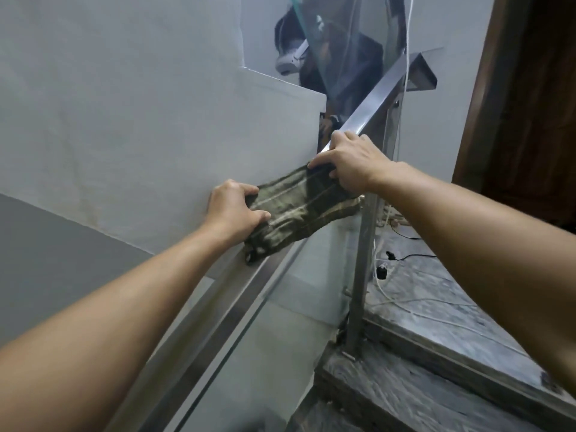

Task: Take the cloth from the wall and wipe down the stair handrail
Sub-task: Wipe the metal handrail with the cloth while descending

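Note:
A dark green and brown patterned cloth (299, 210) lies draped over the flat steel stair handrail (371, 110), which slopes from lower left up to upper right. My left hand (233, 210) grips the cloth's lower left end against the rail. My right hand (349, 163) presses down on the cloth's upper right end, fingers spread over the rail top. The stretch of rail under the cloth is hidden. Bare rail shows above my right hand and below my left hand.
A white plastered wall (124, 104) runs along the left of the rail. A glass panel (280, 307) and a steel post (361, 275) hang below it. Stone steps (436, 353) with loose white and black cables (396, 260) lie at right. A dark wooden door frame (514, 88) stands far right.

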A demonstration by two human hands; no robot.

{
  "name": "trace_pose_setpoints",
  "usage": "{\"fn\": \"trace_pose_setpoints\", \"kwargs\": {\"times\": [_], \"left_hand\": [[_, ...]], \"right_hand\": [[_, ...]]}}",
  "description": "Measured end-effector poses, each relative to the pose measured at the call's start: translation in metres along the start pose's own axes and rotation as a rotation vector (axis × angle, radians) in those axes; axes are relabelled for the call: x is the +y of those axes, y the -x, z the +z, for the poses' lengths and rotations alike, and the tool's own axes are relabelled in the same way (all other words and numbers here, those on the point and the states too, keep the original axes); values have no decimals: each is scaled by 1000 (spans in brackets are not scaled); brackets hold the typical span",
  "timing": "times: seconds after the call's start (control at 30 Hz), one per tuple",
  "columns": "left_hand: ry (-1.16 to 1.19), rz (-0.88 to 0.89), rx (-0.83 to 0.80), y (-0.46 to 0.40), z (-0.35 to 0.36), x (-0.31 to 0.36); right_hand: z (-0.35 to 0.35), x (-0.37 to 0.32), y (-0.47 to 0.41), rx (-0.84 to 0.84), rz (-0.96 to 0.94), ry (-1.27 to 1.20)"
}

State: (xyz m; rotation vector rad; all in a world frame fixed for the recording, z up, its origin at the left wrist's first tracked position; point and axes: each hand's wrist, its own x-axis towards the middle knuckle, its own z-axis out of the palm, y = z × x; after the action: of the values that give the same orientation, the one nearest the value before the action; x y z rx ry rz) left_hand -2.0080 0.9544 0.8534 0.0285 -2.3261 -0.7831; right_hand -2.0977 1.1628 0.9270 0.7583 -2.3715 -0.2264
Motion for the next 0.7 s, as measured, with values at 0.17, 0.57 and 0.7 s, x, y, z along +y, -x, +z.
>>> {"fn": "trace_pose_setpoints", "kwargs": {"times": [0.17,0.57,0.7], "left_hand": [[-11,-90,-26,-3,15,3],[-442,222,-118,-7,31,9],[-125,149,-313,-15,51,4]], "right_hand": [[10,2,-25,-12,-130,184],[32,8,-33,-133,-320,180],[42,11,-27,-309,-234,9]]}}
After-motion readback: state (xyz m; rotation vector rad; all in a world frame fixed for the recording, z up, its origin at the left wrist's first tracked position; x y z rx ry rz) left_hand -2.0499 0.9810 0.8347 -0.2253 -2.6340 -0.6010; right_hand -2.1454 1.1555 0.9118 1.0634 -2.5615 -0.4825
